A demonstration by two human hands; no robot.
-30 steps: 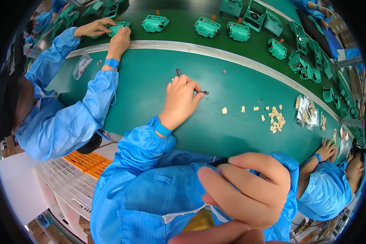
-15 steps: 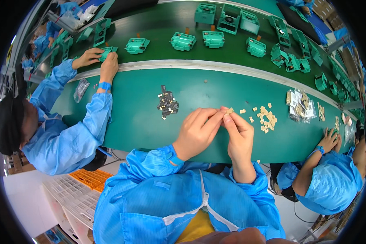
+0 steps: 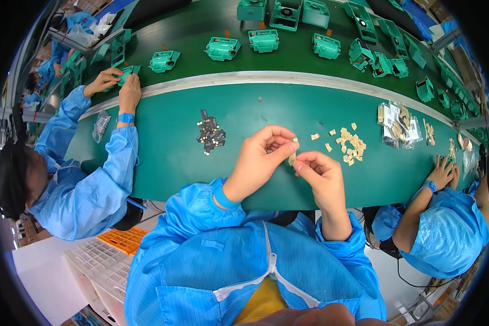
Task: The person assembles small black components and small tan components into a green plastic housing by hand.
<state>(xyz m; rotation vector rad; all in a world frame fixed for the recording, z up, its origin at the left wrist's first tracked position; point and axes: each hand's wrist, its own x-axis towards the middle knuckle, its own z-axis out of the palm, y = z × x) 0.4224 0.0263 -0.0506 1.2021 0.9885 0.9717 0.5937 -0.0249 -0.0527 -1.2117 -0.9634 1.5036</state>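
My left hand [image 3: 263, 157] and my right hand [image 3: 323, 176] meet fingertip to fingertip above the table. Small tan material shows between them. My right thumb and forefinger pinch a small tan piece [image 3: 292, 159]. A pale bit [image 3: 295, 139] shows at my left thumb and forefinger, which are closed on it; whether the two bits are joined I cannot tell. Right of my hands lies a loose pile of similar tan pieces [image 3: 351, 145], with several scattered beside it. To the left is a heap of small black parts with light-coloured ends [image 3: 211, 133].
Beyond the green table [image 3: 168, 163] and its pale metal rail [image 3: 244, 79], green housings [image 3: 223, 49] stand on a dark green belt. A co-worker at left handles a housing [image 3: 128, 74]; another person works at right [image 3: 443, 174]. Clear plastic bags [image 3: 399, 126] hold tan pieces.
My hands have turned so the pinched tan piece hangs lower, and a separate pale bit now shows at my left fingertips. The whole view has shifted slightly.
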